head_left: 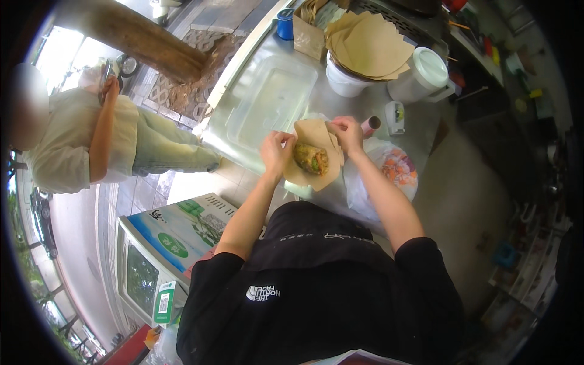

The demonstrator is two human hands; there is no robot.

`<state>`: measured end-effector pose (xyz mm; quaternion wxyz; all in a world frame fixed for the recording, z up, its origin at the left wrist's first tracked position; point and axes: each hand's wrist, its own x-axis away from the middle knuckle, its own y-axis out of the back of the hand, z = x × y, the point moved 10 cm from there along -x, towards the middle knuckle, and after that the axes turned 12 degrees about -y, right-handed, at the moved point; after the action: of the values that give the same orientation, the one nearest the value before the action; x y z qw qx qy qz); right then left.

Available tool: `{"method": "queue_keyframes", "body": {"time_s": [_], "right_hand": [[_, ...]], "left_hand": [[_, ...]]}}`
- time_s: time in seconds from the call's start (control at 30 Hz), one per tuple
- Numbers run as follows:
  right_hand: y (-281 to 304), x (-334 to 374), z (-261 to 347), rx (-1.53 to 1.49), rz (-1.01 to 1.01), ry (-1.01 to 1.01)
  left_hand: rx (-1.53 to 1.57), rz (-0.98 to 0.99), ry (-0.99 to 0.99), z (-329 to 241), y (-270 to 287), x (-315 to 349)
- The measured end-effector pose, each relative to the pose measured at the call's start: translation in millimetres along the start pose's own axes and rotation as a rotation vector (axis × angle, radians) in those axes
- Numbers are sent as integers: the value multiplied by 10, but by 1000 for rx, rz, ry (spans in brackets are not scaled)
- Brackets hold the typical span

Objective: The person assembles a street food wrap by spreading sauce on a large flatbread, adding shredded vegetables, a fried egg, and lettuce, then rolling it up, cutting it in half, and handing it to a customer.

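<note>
A rolled, filled wrap [311,160] with browned skin and green and orange filling showing at one end lies on a piece of brown paper [329,137]. My left hand [278,153] is closed on the paper's left edge, close beside the wrap. On the far right side, my right hand [348,135] pinches the paper's edge between its fingertips. Under my right forearm sits a white plastic bag [364,182] with an orange print. A small tube-shaped roll [370,125] lies just right of my right hand.
A translucent plastic lid or tray [274,100] rests on the metal counter. Farther back are a stack of brown paper [368,45] on a white tub [345,79], a lidded white jug [423,73] and a blue can [285,24]. A person [79,134] holding a phone stands at left.
</note>
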<state>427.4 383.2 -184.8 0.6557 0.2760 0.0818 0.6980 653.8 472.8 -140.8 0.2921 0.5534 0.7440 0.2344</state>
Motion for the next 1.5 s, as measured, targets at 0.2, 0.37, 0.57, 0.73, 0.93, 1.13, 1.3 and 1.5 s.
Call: {"method": "queue_keyframes", "body": {"time_s": [0.2, 0.37, 0.57, 0.73, 0.93, 1.13, 1.3, 1.5], "right_hand": [[-21, 424, 323, -329, 333, 141], [-4, 609, 428, -488, 524, 13], [75, 480, 735, 182, 290, 107], [95, 451, 806, -609, 446, 126], [156, 582, 783, -819, 742, 67], [378, 637, 686, 3, 378, 281], [244, 992, 695, 185, 465, 421], [238, 1405, 978, 83, 634, 519]], "left_hand": [[146, 9, -77, 68, -106, 82], [91, -38, -68, -96, -8, 42], [-60, -12, -87, -23, -9, 31], [90, -169, -137, -141, 153, 265], [261, -63, 162, 244, -98, 765], [271, -31, 226, 352, -96, 1069], [1010, -192, 672, 473, -411, 1358], [1298, -289, 825, -231, -254, 1516]]}}
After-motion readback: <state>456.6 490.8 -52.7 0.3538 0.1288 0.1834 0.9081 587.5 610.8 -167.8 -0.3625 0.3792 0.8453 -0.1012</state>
